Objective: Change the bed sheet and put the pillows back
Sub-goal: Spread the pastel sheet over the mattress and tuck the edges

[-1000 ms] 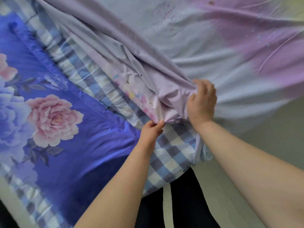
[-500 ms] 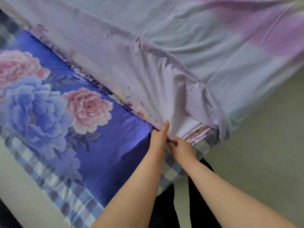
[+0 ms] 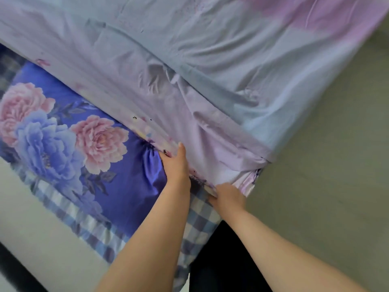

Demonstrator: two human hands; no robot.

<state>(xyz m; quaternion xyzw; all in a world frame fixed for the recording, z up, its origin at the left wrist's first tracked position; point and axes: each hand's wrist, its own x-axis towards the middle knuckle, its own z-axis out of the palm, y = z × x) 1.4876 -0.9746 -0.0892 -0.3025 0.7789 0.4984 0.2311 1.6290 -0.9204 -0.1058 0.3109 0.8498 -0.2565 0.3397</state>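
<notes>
My left hand (image 3: 175, 163) lies flat, fingers straight, pressing the lilac sheet (image 3: 189, 70) edge at centre; right hand (image 3: 228, 196) at 5 o'clock has fingers tucked under the corner (grip hidden, can't tell). Sheet covers 12 to 3 o'clock. Best pull taut w/ right, smooth toward 10 over the floral blue sheet (image 3: 134, 186)

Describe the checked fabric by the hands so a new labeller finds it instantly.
Start at the bed's near corner, where the pale lilac sheet is being pulled down by the left hand and right hand. Just below those hands lies the checked fabric. It alone has blue and white squares; the blue cloth beside it carries large pink and blue flowers.
</notes>
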